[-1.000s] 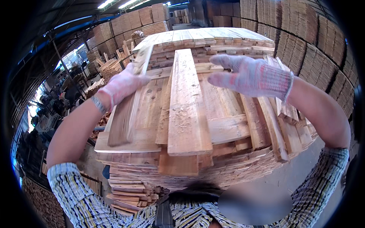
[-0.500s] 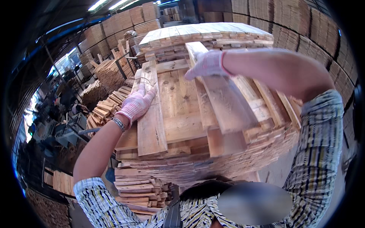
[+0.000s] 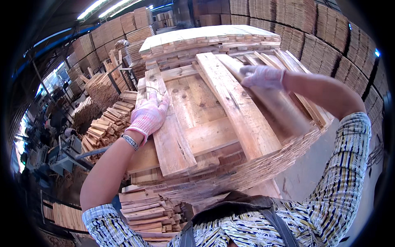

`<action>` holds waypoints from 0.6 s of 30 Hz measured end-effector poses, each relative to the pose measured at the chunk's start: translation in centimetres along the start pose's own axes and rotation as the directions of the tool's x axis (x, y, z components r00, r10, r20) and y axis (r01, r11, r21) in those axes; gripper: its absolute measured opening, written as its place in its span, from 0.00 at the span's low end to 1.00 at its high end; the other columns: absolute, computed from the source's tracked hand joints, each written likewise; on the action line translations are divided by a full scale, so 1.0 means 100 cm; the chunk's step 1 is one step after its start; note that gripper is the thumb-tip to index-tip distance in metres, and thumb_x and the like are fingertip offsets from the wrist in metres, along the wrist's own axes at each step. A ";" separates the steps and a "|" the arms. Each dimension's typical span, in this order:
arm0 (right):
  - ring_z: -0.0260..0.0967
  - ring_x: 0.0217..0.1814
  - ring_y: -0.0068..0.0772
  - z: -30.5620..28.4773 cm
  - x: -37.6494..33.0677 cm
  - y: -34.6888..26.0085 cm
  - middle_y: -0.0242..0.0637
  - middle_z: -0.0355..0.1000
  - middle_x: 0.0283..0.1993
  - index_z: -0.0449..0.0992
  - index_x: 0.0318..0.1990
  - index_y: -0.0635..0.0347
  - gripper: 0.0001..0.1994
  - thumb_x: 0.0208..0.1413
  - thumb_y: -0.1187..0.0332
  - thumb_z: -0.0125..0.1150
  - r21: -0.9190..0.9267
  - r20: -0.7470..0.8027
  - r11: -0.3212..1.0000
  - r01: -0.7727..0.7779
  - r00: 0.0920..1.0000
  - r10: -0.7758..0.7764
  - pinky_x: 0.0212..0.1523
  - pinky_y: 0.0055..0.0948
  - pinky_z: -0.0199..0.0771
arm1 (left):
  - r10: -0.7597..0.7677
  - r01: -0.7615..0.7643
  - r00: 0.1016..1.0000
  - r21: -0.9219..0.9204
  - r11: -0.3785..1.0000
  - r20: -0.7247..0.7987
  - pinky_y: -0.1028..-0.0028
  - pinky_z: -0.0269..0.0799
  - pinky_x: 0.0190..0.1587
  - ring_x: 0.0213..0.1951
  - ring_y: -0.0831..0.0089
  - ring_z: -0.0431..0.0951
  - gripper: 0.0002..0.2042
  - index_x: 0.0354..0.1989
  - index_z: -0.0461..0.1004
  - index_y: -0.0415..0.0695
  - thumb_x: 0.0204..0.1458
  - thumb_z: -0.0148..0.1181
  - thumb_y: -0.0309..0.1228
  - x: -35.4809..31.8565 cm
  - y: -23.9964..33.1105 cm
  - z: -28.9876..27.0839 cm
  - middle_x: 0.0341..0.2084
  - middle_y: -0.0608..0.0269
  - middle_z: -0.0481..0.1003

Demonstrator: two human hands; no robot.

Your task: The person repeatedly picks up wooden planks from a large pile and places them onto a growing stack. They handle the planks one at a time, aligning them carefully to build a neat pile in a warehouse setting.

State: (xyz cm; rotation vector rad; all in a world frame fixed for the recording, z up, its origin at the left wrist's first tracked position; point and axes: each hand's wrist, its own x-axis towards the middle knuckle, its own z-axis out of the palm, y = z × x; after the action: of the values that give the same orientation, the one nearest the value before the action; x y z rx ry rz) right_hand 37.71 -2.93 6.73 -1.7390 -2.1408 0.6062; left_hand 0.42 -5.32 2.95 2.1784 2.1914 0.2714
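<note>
Both gloved: left hand (image 3: 150,114) spread on pale plank (image 3: 173,142), right hand (image 3: 263,77) gripping blurred plank (image 3: 284,112)

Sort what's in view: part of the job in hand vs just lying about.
In hand:
- plank under the left hand
- blurred plank at the right hand
- middle plank between them
- board pile underneath

Lying about:
- heap of wood pieces, left
- short strips, lower left
- stacked bundles, right background
</note>
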 end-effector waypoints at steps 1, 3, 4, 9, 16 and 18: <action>0.75 0.40 0.33 0.025 0.011 0.011 0.45 0.76 0.49 0.70 0.60 0.57 0.26 0.55 0.57 0.54 0.001 -0.060 0.998 0.061 0.996 -0.061 0.40 0.35 0.77 | 0.011 -0.011 1.000 0.009 1.000 -0.025 0.57 0.58 0.65 0.65 0.47 0.63 0.37 0.72 0.49 0.43 0.62 0.33 0.59 0.001 -0.003 0.001 0.62 0.39 0.64; 0.77 0.36 0.36 0.044 0.003 -0.059 0.45 0.77 0.44 0.71 0.59 0.57 0.24 0.55 0.60 0.49 0.043 -0.089 0.992 -0.116 0.989 0.120 0.37 0.33 0.78 | -0.011 0.012 1.000 0.030 0.999 -0.026 0.57 0.58 0.66 0.64 0.47 0.63 0.37 0.72 0.48 0.43 0.62 0.33 0.59 0.001 -0.020 -0.001 0.62 0.38 0.63; 0.77 0.39 0.37 0.050 -0.010 -0.083 0.47 0.77 0.45 0.71 0.59 0.58 0.24 0.54 0.60 0.50 0.010 -0.119 0.988 -0.152 0.981 0.152 0.38 0.34 0.78 | 0.016 -0.015 1.000 0.030 0.999 -0.024 0.57 0.58 0.66 0.64 0.47 0.63 0.37 0.72 0.48 0.43 0.62 0.33 0.59 0.005 -0.019 0.001 0.62 0.38 0.63; 0.73 0.57 0.46 0.086 0.003 -0.158 0.54 0.72 0.56 0.61 0.67 0.60 0.36 0.56 0.45 0.49 -0.212 0.069 0.976 0.045 0.997 -0.031 0.56 0.37 0.73 | 0.153 -0.153 0.988 0.015 0.988 0.010 0.63 0.64 0.59 0.60 0.51 0.70 0.35 0.73 0.45 0.47 0.63 0.39 0.53 0.009 -0.045 -0.007 0.61 0.42 0.66; 0.74 0.54 0.48 0.065 0.044 -0.115 0.57 0.74 0.51 0.68 0.59 0.67 0.31 0.56 0.50 0.51 -0.521 0.110 0.843 0.130 0.990 -0.084 0.54 0.39 0.74 | 0.101 -0.104 0.994 -0.122 0.987 -0.029 0.59 0.62 0.62 0.62 0.46 0.66 0.34 0.71 0.46 0.40 0.63 0.41 0.48 0.006 -0.054 0.001 0.63 0.37 0.63; 0.75 0.51 0.45 0.031 0.022 -0.089 0.57 0.76 0.45 0.73 0.53 0.68 0.26 0.57 0.54 0.49 -0.549 0.053 0.836 0.009 0.998 0.023 0.52 0.37 0.75 | 0.066 -0.071 0.997 -0.098 0.993 -0.045 0.57 0.63 0.61 0.61 0.46 0.67 0.34 0.71 0.47 0.40 0.62 0.42 0.50 0.023 -0.056 0.014 0.61 0.36 0.65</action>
State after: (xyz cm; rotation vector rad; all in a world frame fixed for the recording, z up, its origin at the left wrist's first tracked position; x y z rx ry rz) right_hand 28.26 -2.65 8.57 -2.0196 -2.5228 0.0207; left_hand -4.92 -2.88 0.96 2.2170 2.0782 0.4232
